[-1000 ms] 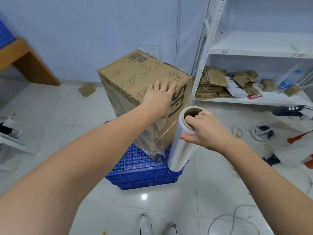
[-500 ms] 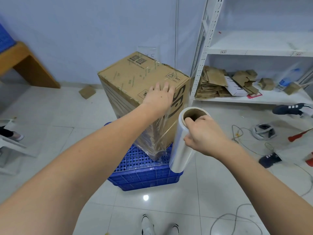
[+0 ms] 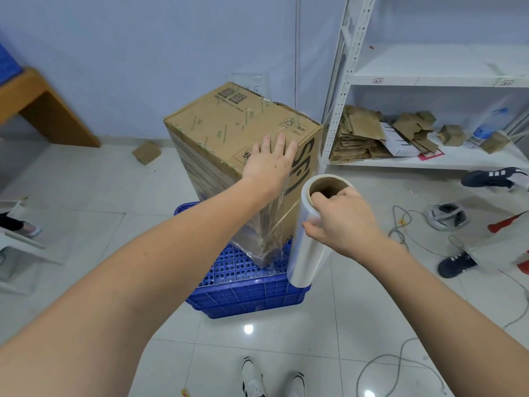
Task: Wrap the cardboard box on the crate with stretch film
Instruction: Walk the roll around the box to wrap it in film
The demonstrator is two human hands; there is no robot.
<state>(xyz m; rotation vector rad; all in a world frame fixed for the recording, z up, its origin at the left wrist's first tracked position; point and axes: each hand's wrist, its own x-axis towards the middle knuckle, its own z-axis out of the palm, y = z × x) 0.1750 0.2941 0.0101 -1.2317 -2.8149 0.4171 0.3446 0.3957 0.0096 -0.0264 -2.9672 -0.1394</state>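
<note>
Mid-wrap: left hand (image 3: 269, 167) flat on box (image 3: 229, 133); right hand (image 3: 340, 222) grips film roll (image 3: 309, 247). Next: carry roll around.

Far right of you, flattened cardboard (image 3: 360, 136) lies on the white shelf (image 3: 429, 163) beside a water bottle (image 3: 486, 126). Cables (image 3: 400, 224) and dark sneakers (image 3: 492, 177) litter the right-hand tiles; a wooden table (image 3: 37, 110) stands far left.
</note>
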